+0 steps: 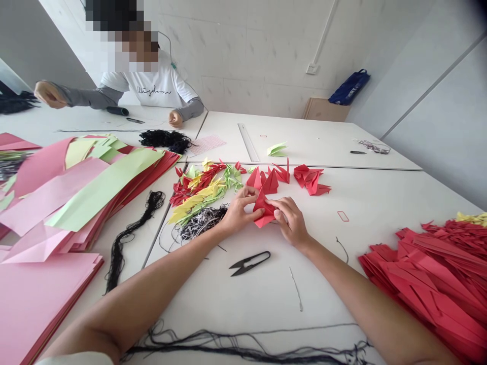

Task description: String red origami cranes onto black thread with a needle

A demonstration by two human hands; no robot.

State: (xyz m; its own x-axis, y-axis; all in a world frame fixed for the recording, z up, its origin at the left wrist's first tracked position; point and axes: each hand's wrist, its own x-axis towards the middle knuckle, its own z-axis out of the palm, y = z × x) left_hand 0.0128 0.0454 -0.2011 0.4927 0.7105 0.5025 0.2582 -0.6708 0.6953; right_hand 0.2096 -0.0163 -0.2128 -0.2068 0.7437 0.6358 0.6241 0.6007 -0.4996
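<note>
A red folded paper piece [263, 209] is held above the white table between both hands. My left hand [241, 210] pinches its left side, thumb in front. My right hand [291, 220] grips its right side, thumb and forefinger closed on it. Just behind stand red folded cranes [269, 181], and more red ones [312, 179] lie to the right. Black thread snips [250, 263] lie on the table below the hands. A needle-like metal piece [296, 289] rests to their right. Beside my left wrist is a tangle of black and grey cord [201, 222].
Pink and green paper sheets [106, 190] cover the left side. A big pile of red folded paper [429, 279] fills the right. Black threads [213, 347] run along the front. Small folded pieces [205, 190], a ruler [248, 143] and a seated person [148, 86] are farther back.
</note>
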